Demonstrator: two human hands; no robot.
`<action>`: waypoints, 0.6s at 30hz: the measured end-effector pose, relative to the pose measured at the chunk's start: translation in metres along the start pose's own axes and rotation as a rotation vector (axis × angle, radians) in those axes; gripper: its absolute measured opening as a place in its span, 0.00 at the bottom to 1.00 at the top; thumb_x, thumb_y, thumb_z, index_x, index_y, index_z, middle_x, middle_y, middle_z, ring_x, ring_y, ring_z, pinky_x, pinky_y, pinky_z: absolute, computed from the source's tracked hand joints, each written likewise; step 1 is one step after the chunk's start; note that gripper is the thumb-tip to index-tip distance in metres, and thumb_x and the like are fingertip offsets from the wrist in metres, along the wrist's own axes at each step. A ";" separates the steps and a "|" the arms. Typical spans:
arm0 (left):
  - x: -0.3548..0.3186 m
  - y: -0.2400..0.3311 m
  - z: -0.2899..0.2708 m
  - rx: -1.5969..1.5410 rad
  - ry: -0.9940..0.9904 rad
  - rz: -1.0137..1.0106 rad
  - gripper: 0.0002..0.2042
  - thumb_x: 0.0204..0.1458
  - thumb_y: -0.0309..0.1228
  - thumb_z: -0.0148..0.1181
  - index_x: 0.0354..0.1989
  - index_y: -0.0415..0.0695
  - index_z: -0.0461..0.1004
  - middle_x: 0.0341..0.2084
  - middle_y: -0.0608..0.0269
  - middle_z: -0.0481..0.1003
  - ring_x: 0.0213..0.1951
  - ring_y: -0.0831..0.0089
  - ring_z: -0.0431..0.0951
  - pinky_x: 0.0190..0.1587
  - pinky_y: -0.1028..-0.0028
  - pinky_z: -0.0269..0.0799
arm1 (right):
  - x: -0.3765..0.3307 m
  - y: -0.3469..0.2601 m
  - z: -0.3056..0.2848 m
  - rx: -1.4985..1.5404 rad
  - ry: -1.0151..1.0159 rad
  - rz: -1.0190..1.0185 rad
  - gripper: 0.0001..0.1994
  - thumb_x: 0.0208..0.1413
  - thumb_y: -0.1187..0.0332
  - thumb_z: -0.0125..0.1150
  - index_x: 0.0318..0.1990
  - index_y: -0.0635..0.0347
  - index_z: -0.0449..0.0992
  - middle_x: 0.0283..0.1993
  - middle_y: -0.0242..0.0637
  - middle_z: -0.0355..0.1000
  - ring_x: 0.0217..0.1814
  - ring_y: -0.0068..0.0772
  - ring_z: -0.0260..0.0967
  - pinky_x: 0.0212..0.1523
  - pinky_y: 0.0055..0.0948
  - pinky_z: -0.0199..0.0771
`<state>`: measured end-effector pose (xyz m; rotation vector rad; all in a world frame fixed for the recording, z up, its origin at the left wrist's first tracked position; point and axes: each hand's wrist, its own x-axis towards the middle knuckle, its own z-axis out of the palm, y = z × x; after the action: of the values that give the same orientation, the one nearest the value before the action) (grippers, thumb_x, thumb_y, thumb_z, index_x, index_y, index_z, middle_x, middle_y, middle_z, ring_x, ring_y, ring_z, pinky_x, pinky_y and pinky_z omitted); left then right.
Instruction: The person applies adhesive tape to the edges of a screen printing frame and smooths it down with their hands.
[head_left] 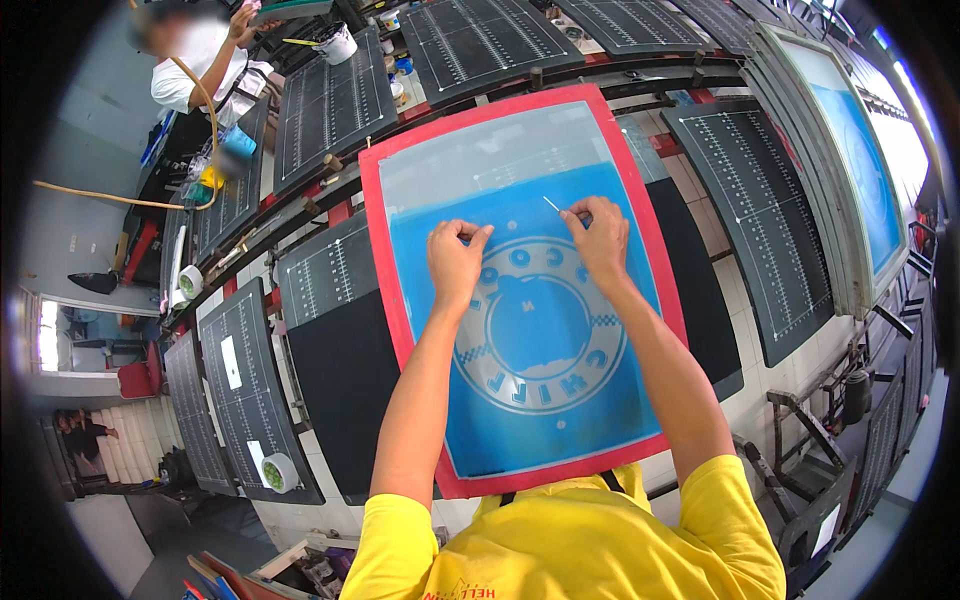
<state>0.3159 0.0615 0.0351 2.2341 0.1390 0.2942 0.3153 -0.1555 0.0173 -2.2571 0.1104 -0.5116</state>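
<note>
A red-framed printing screen (402, 300) with blue mesh and a round pale emblem lies on a black pallet in front of me. My left hand (455, 258) rests on the mesh above the emblem, fingers curled and pinched at the top. My right hand (598, 238) is also on the mesh, pinching a thin white strip (552, 204) that sticks up to the left. Whether the left hand holds part of that strip I cannot tell.
Black gridded print pallets (330, 100) ring the station on a red-railed carousel. Another blue screen (850, 150) leans at the right. A tape roll (278, 472) lies on a lower-left pallet. A person in a white shirt (195, 65) works at the far left near a white bucket (336, 44).
</note>
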 end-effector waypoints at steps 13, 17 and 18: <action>0.003 -0.007 0.004 0.058 -0.050 -0.045 0.12 0.46 0.37 0.71 0.26 0.40 0.79 0.29 0.59 0.77 0.39 0.60 0.72 0.44 0.63 0.69 | -0.003 0.007 0.011 -0.065 0.034 -0.040 0.06 0.49 0.67 0.69 0.30 0.55 0.77 0.33 0.31 0.73 0.41 0.38 0.67 0.44 0.41 0.58; 0.003 -0.009 0.004 0.037 -0.051 -0.045 0.12 0.46 0.37 0.71 0.26 0.40 0.79 0.30 0.60 0.77 0.39 0.60 0.72 0.44 0.63 0.69 | -0.004 0.006 0.011 -0.089 0.034 -0.047 0.06 0.49 0.67 0.69 0.30 0.55 0.77 0.33 0.32 0.73 0.41 0.39 0.67 0.44 0.42 0.59; 0.002 -0.009 0.004 0.033 -0.051 -0.042 0.12 0.46 0.37 0.71 0.26 0.40 0.79 0.30 0.60 0.77 0.39 0.60 0.72 0.44 0.63 0.69 | -0.004 0.005 0.011 -0.101 0.031 -0.045 0.06 0.49 0.67 0.70 0.30 0.55 0.77 0.34 0.32 0.73 0.41 0.39 0.67 0.44 0.42 0.59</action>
<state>0.3192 0.0648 0.0260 2.2666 0.1646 0.2139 0.3165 -0.1502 0.0058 -2.3554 0.1032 -0.5770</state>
